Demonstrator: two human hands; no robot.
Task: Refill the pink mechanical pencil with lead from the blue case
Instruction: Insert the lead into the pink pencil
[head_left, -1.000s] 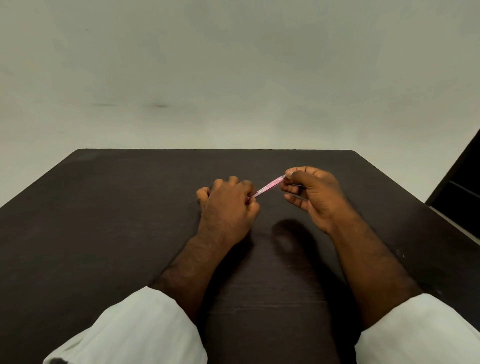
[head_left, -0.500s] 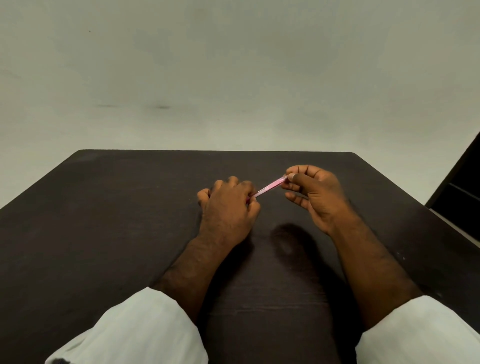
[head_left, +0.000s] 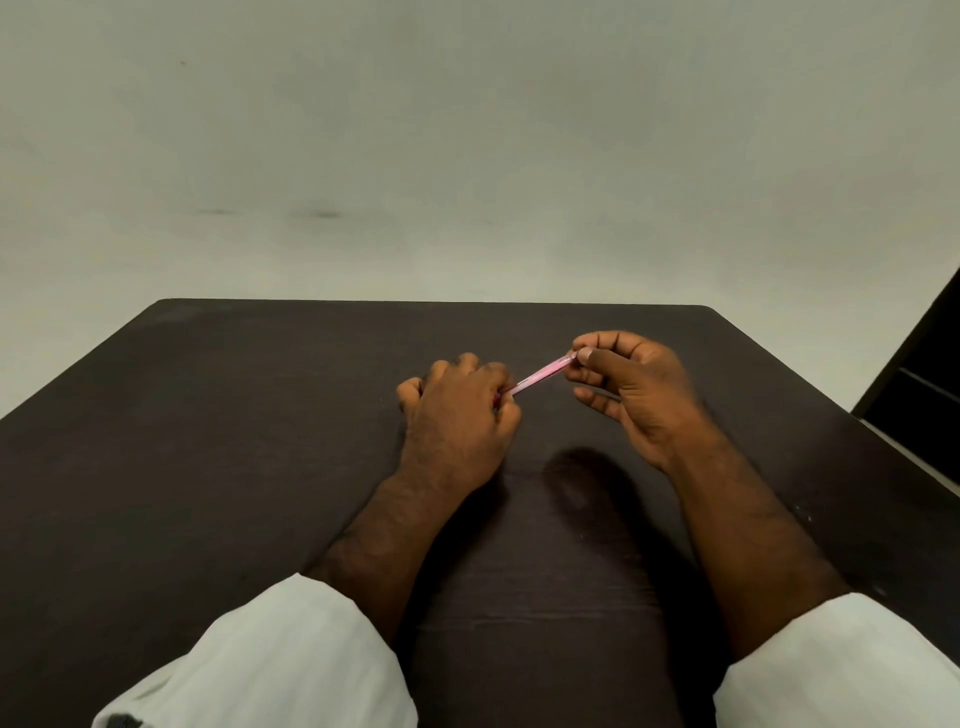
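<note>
The pink mechanical pencil (head_left: 540, 375) slants up to the right between my two hands above the dark table (head_left: 234, 441). My left hand (head_left: 460, 421) is closed in a fist around its lower end, resting on the table. My right hand (head_left: 631, 387) pinches the pencil's upper end between thumb and forefinger, its other fingers curled loosely. The pencil's two ends are hidden inside the hands. No blue case shows anywhere in view.
The table's far edge (head_left: 441, 301) meets a plain pale wall. A dark piece of furniture (head_left: 924, 374) stands off the table's right side. White sleeves cover both my forearms near the bottom edge.
My right hand has risen slightly at the pencil's upper end and its lower fingers have spread a little. My left hand stays put.
</note>
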